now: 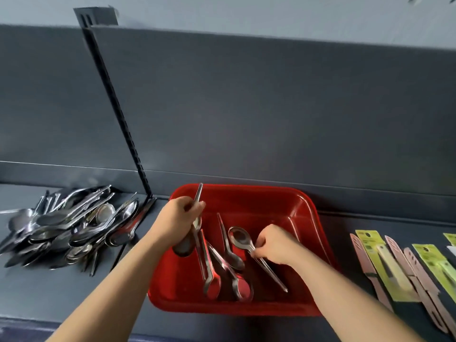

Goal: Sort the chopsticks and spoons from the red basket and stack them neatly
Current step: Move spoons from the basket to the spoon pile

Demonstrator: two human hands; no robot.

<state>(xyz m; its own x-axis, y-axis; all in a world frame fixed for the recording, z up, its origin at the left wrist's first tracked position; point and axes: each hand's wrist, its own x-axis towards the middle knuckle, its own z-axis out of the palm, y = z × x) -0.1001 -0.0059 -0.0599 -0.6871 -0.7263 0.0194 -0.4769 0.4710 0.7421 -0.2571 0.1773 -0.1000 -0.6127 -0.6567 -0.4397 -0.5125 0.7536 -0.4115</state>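
Note:
A red basket [291, 208] sits on the dark shelf in the lower middle, with several steel spoons [229, 265] lying loose inside. My left hand [176, 219] is over the basket's left side, shut on a steel spoon [197, 201] whose handle points up and whose bowl hangs below my wrist. My right hand [276, 244] is inside the basket, pinching the handle of another spoon [240, 236] that lies bowl-up. A large heap of spoons [66, 228] rests on the shelf at the left.
Packaged chopsticks [387, 267] in pink and yellow-green wrappers lie in a fanned row on the shelf at the right. A dark slotted upright [116, 107] rises from the shelf between the heap and the basket. A grey back panel stands behind everything.

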